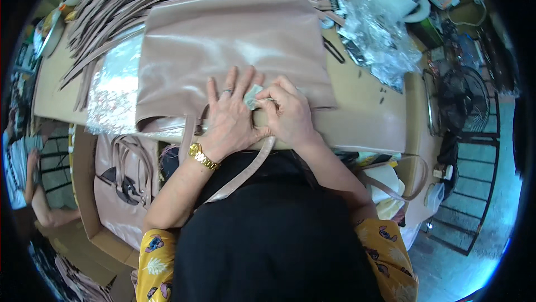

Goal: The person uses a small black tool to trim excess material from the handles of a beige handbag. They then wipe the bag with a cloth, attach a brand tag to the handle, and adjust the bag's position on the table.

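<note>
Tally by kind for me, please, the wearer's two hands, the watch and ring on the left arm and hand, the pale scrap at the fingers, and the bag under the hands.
Hands: 2 (left hand, right hand)
Gold watch: 1
Ring: 1
Pale scrap: 1
Pinkish-beige bag: 1
Total: 6

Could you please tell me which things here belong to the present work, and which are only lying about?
Apparently in use:
- pinkish bag under the left hand
- its strap handle
- pale scrap in the right hand

Apparently just lying about:
- crumpled clear plastic
- black fan
</note>
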The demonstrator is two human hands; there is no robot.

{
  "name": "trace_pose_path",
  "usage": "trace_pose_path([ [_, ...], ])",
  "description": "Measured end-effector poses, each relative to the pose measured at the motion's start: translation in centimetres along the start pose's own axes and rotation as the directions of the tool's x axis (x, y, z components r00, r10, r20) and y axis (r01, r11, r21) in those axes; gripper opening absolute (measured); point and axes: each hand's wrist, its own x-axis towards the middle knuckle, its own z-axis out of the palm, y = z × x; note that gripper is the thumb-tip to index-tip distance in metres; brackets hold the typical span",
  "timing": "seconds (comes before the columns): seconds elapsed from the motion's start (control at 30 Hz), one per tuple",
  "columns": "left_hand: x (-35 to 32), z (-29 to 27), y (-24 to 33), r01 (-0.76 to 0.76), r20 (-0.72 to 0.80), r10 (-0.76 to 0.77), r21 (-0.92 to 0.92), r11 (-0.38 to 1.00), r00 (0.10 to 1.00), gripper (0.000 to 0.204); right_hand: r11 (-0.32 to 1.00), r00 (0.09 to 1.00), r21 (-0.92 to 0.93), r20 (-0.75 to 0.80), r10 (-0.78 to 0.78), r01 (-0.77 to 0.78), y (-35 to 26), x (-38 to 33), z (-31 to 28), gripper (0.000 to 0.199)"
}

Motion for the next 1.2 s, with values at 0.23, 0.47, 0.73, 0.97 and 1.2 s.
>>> trace_pose_path([
  [0.23,-6.9,-7.6,-8.1,0.203,0.133,-0.218,0.115,0.972,0.967,0.085,0.944,0.949,-0.322,0.268,0.169,-0.077,1.7,0.9,-3.5,0.004],
  [0.47,-8.1,-5.1,-7.3,0.209,0.044,-0.218,0.159,0.965,0.975,0.091,0.951,0.895,0.283,0.383,-0.230,0.124,-3.6,2.6,8.9,0.008],
  [0.73,-8.5,-4.2,-7.3,0.297,-0.052,-0.294,0.079,0.952,0.955,0.094,0.965,0.903,0.107,0.340,-0.263,0.241,-4.6,1.6,9.9,0.010],
  [0.97,-8.8,-4.1,-7.5,0.288,-0.095,-0.286,0.011,0.958,0.954,0.094,0.961,0.897,-0.027,0.366,-0.247,0.276,-3.8,0.5,8.0,0.013],
  [1.2,-8.7,-3.9,-7.3,0.261,-0.101,-0.252,0.086,0.962,0.962,0.088,0.961,0.898,0.069,0.343,-0.275,0.268,-4.4,-0.3,9.2,0.006],
])
